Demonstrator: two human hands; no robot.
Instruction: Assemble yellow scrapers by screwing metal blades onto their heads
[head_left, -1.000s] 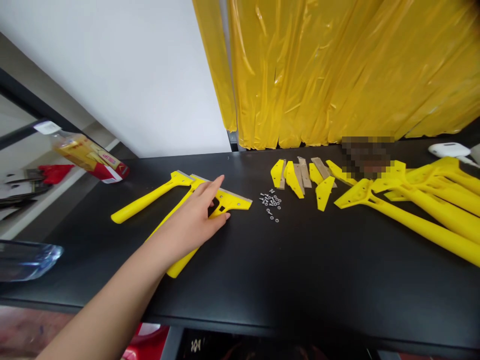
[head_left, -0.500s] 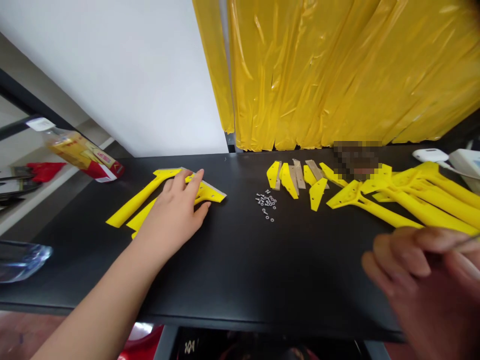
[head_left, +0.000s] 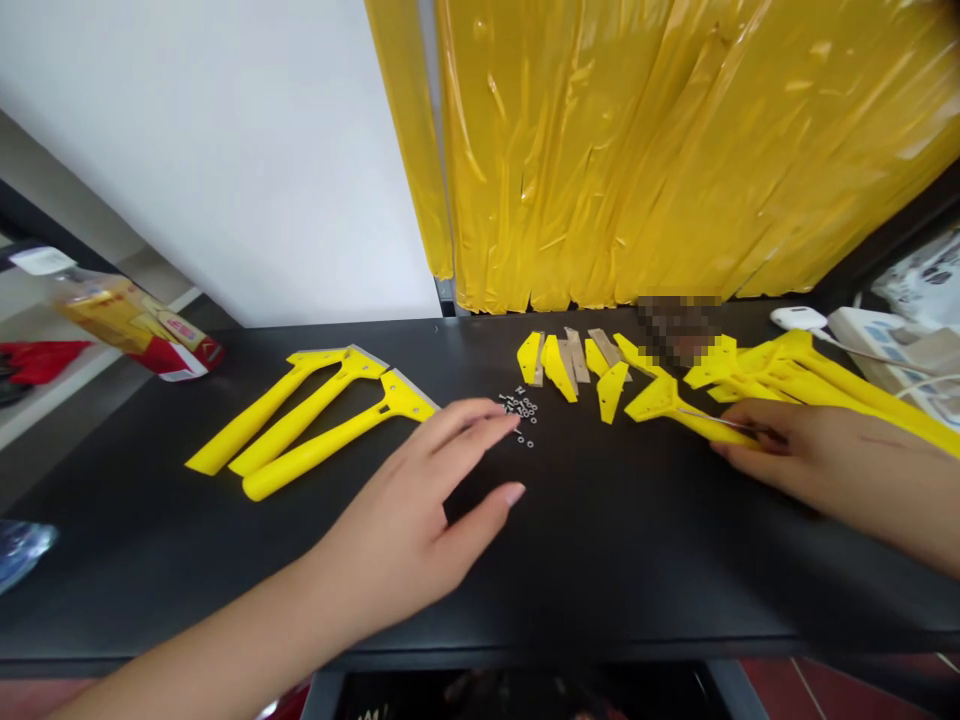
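Note:
My left hand (head_left: 427, 500) is over the black table, thumb and fingers apart and nothing between them, its fingertips at the near left edge of a small pile of screws and nuts (head_left: 517, 405). To the left lie three yellow scraper-like handles (head_left: 315, 455) with thin blades along their heads. My right hand (head_left: 780, 445) holds a thin metal tool (head_left: 716, 416) and is at a yellow handle (head_left: 652, 398) on the right. Behind the screws are small yellow plates (head_left: 559, 370) and brownish-grey blade strips (head_left: 577, 355).
More yellow handles (head_left: 795, 365) are heaped at the right, near a white power strip (head_left: 892, 345). A bottle (head_left: 135, 320) stands tilted in view at the left. Yellow plastic sheeting (head_left: 637, 150) and a white panel (head_left: 262, 160) rise behind the table (head_left: 585, 560).
My left hand has left the handles on the left and moved right to the screws. My right hand has moved forward to a yellow handle with the thin tool. The view has shifted somewhat.

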